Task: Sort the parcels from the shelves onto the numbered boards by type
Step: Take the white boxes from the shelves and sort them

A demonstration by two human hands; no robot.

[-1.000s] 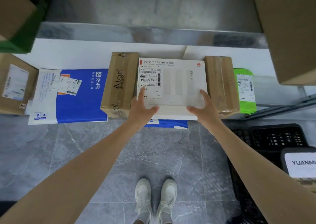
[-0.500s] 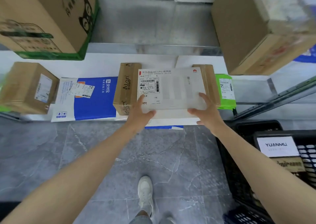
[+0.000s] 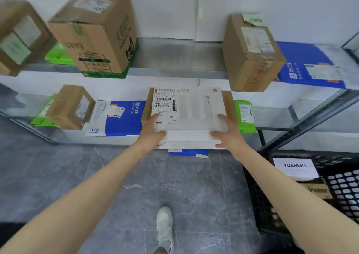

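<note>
1. White box [image 3: 194,110]: flat, with a printed label on its top left and a red logo on its top right. This is the parcel I hold, level, at the front edge of the lower shelf [image 3: 272,115]. Whether it rests on what lies beneath it, I cannot tell.
2. Left hand [image 3: 153,135]: clasped on the white box's near left corner, forefinger and thumb lying on its top. My other fingers are hidden.
3. Right hand [image 3: 226,135]: clasped on the white box's near right corner, thumb and forefinger on top, other fingers curled under its near edge.
4. Two brown cartons: one [image 3: 146,110] shows at the white box's left edge, one [image 3: 229,106] at its right edge, both partly covered by it.
5. Blue mailer [image 3: 188,153]: pokes out below the white box's near edge.
6. Blue-and-white mailer [image 3: 120,117]: flat, just left of the white box.
7. Small brown carton [image 3: 71,108]: further left of the white box.
8. Green mailer [image 3: 244,115]: just right of the white box.
9. Large green-printed carton [image 3: 97,38]: one shelf above the white box, to its left.
10. Taped carton [image 3: 250,55]: one shelf above the white box, to its right.
11. Black crate [image 3: 345,176]: on the floor, nearer than the white box and to its right.
</note>
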